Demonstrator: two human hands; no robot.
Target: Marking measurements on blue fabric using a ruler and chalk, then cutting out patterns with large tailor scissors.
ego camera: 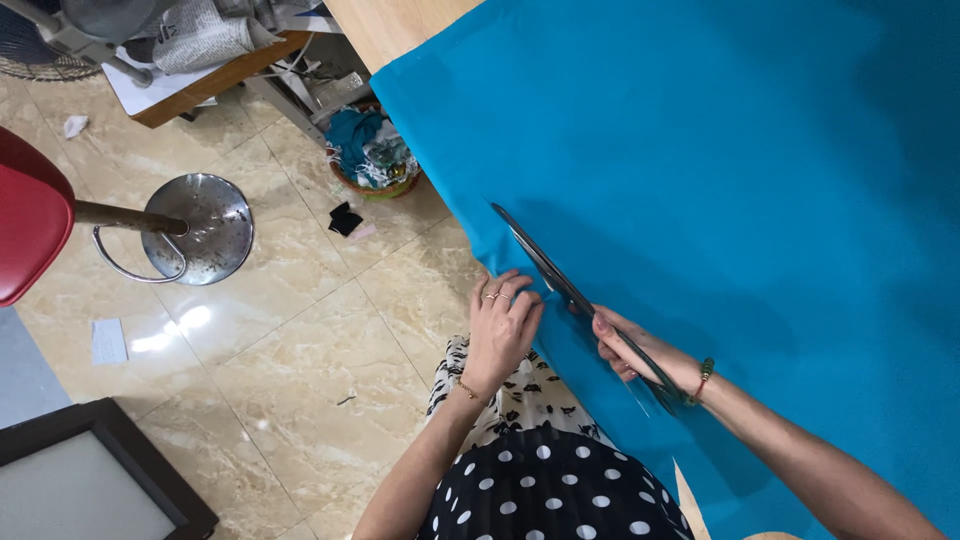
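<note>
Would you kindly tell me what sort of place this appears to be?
Probably a tailoring or sewing workshop. The right hand works long scissors through a wide blue cloth spread on a wooden table, the left hand steadies its edge, and a basket of fabric scraps sits on the tiled floor.

A sheet of teal-blue fabric [720, 180] covers the wooden table [400, 25]. The right hand [640, 350] grips long tailor's scissors [575, 295], blades running into the cloth near its edge. The left hand [500, 325] presses flat on the fabric's edge just beside the blades. Below on the tiled floor [300, 350] stand a red stool [30, 215] with chrome base and a basket of scraps [372, 150].
</note>
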